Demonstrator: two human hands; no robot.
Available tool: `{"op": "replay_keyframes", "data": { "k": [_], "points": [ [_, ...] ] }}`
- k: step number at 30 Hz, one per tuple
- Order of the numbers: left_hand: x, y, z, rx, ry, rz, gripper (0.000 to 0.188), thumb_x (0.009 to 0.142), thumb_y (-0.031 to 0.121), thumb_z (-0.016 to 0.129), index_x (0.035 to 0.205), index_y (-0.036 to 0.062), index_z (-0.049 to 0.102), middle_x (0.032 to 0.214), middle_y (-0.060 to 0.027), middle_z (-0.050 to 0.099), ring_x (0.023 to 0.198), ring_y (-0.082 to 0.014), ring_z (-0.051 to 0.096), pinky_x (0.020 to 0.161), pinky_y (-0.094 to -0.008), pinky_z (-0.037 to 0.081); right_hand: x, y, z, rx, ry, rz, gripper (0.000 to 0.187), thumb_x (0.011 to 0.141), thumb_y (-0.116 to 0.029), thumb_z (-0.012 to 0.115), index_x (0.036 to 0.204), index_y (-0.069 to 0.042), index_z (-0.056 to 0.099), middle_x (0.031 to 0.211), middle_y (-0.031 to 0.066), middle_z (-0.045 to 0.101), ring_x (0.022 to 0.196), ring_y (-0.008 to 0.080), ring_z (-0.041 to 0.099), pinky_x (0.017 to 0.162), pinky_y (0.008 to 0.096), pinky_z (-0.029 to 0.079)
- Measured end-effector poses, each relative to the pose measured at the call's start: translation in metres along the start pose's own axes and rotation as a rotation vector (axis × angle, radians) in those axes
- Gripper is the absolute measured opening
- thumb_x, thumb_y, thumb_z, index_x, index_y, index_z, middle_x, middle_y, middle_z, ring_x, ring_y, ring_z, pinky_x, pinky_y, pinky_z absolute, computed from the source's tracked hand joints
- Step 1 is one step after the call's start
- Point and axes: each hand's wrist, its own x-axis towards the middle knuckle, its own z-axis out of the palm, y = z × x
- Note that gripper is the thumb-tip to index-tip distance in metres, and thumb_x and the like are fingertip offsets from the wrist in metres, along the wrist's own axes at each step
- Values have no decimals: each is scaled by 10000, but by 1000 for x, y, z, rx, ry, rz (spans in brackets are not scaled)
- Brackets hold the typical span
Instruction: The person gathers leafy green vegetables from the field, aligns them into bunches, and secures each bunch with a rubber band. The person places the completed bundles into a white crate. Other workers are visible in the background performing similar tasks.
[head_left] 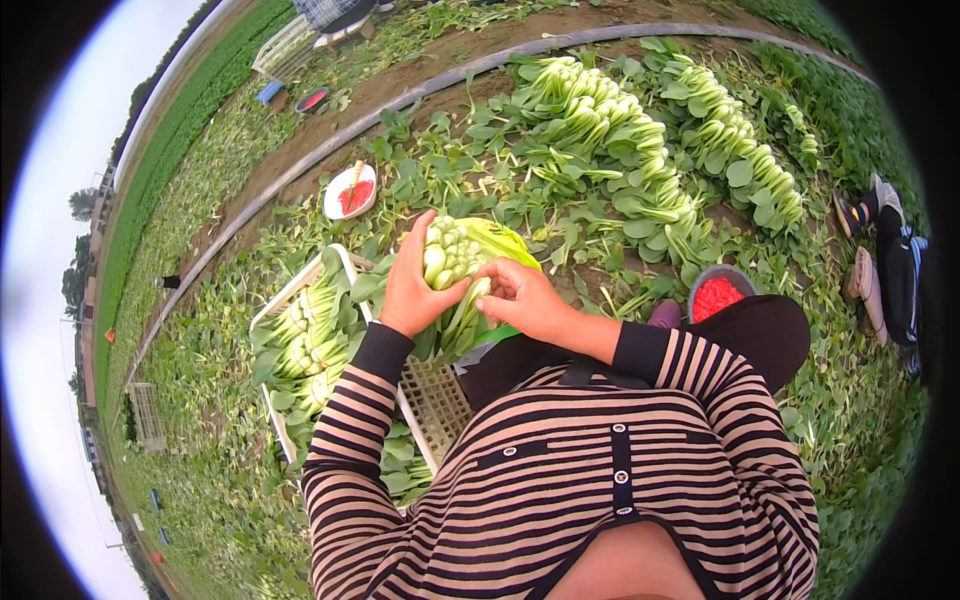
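Here, left hand point(412, 285) grasps greens bundle point(447, 250), right hand point(525, 302) pinches stalk point(478, 291); yellow wrapping point(508, 240) unreadable.

The bunched greens point(450, 253) are pale green at the stalks and deeper green in the leaf, against a bright yellow-green sheet point(505, 240). The crate point(434, 407) is creamy beige. The dish point(333, 198) is white and the bucket point(742, 276) grey, each with bright red contents point(716, 297). The person's top point(560, 425) carries beige and near-black stripes, with plain dark cuffs point(384, 351) and whitish buttons point(621, 477). The shoe point(664, 314) is purple, the trousers point(768, 335) very dark, the hose point(405, 99) grey, and the soil point(445, 62) brown.
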Motion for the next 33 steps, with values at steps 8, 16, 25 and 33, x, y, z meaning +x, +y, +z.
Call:
{"op": "replay_keyframes", "data": {
  "k": [8,16,25,33],
  "points": [
    [4,-2,4,69,9,64,948,705,404,812,1445,47,340,1354,-224,481,1240,-375,488,1056,-420,390,1,18,1,11,129,-84,323,882,-7,649,1169,33,508,918,43,612,780,80,601,680,223,509],
    [-5,-6,1,44,39,-12,915,718,340,808,1445,31,345,1390,-201,471,1275,-326,483,1076,-392,374,-3,9,18,169,42,-66,311,936,-4,561,1228,42,463,1100,105,615,945,148,637,878,281,520],
    [8,-14,-1,-97,-113,7,1322,516,603,853,1493,-16,212,1375,-250,425,1288,-377,436,1099,-436,329,9,7,18,278,169,-37,182,900,-20,647,1014,16,510,928,70,629,815,108,640,720,236,533],
    [7,1,-9,35,-168,-58,1283,546,298,922,1501,-44,137,1415,-235,385,1297,-347,429,1106,-408,335,20,18,27,277,295,-97,212,814,-68,767,853,-34,562,764,11,615,655,69,580,592,229,484]
  ]
}}
